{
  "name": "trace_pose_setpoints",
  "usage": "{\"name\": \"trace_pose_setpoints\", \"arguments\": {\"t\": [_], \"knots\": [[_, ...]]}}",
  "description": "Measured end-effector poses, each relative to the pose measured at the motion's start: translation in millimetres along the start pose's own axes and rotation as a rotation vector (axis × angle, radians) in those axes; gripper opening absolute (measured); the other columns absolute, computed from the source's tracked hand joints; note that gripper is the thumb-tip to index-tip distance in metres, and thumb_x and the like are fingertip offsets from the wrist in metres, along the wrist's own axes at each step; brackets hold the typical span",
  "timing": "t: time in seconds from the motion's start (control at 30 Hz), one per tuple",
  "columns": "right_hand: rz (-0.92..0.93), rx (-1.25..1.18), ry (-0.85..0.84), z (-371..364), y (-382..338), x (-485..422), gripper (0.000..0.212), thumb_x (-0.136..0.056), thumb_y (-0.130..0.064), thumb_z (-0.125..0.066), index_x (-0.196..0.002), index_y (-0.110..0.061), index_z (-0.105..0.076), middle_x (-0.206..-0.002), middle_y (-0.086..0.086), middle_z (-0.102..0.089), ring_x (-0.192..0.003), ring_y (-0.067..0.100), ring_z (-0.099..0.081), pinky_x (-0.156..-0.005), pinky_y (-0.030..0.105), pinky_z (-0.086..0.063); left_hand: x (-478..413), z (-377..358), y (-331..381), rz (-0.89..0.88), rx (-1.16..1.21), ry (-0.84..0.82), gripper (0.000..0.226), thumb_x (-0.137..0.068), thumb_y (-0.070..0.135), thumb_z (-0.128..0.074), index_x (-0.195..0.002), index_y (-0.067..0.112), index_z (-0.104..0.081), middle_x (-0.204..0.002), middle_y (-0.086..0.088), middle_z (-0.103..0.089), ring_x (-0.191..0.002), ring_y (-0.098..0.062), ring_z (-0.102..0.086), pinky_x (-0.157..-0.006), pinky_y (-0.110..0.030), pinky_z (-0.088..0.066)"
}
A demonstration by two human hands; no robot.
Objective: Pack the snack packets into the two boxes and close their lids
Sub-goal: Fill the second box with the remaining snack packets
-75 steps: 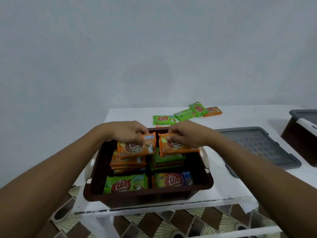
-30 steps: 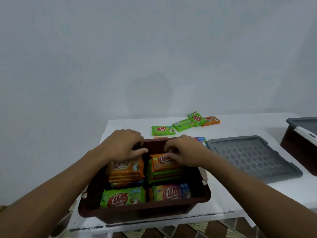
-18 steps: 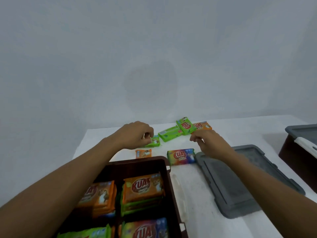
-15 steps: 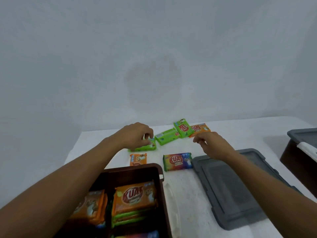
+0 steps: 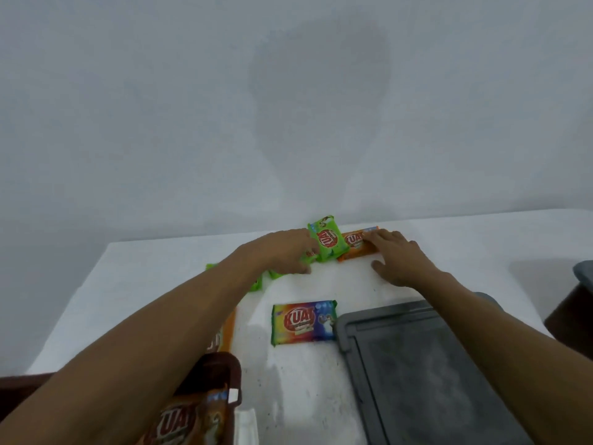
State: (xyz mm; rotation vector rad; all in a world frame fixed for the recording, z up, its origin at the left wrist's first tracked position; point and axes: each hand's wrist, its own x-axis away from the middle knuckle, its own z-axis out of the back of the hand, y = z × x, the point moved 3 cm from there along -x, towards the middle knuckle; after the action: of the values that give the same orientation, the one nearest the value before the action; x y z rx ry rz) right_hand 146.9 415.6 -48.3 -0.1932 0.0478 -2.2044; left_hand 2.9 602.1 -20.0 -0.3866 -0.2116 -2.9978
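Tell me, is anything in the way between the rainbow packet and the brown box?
Nothing lies between the rainbow packet and the brown box: only bare white table. The left forearm does stretch over the box's opening, though. The grey lid lies on the packet's other side.

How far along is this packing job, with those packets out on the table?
Partly done. The brown box already holds packets. In hand: the left hand reaches onto the green packets, the right hand rests on an orange packet. Left: those, the rainbow packet, then closing up; the grey lid lies on the table.
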Motion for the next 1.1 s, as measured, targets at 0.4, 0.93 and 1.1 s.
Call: {"name": "trace_pose_setpoints", "arguments": {"t": [0.4,0.93,1.1], "knots": [[-0.132,-0.157,0.056,3,-43,-47,0.075,-0.078,-0.077,-0.050,-0.132,-0.024,-0.053,-0.133,0.007,-0.048,-0.127,0.030,-0.038,-0.098,0.051,-0.033,19,-8,19,-0.039,0.168,-0.310,0.053,-0.071,0.054,-0.078,-0.104,0.018,-0.055,-0.093,0.005,-0.057,-0.084,-0.014,-0.055,-0.068,-0.026,-0.045],[-0.358,-1.161,-0.147,10,-38,-2,0.032,-0.080,0.002,-0.072,-0.109,-0.005,-0.060,-0.109,0.018,-0.067,-0.094,0.027,-0.068,-0.072,0.037,-0.059,38,-24,38,-0.062,0.003,-0.333,0.062,-0.066,0.048,-0.084,-0.108,0.016,-0.051,-0.101,0.000,-0.054,-0.086,-0.019,-0.051,-0.063,-0.029,-0.039],[-0.356,-1.290,-0.164,21,-47,25,0.032,-0.087,0.008,-0.056,-0.115,-0.006,-0.057,-0.103,0.016,-0.068,-0.086,0.026,-0.067,-0.068,0.039,-0.057,51,-10,33,-0.081,0.060,-0.180,0.056,-0.081,0.033,-0.075,-0.126,0.013,-0.050,-0.113,-0.004,-0.055,-0.093,-0.018,-0.048,-0.076,-0.028,-0.036]]}}
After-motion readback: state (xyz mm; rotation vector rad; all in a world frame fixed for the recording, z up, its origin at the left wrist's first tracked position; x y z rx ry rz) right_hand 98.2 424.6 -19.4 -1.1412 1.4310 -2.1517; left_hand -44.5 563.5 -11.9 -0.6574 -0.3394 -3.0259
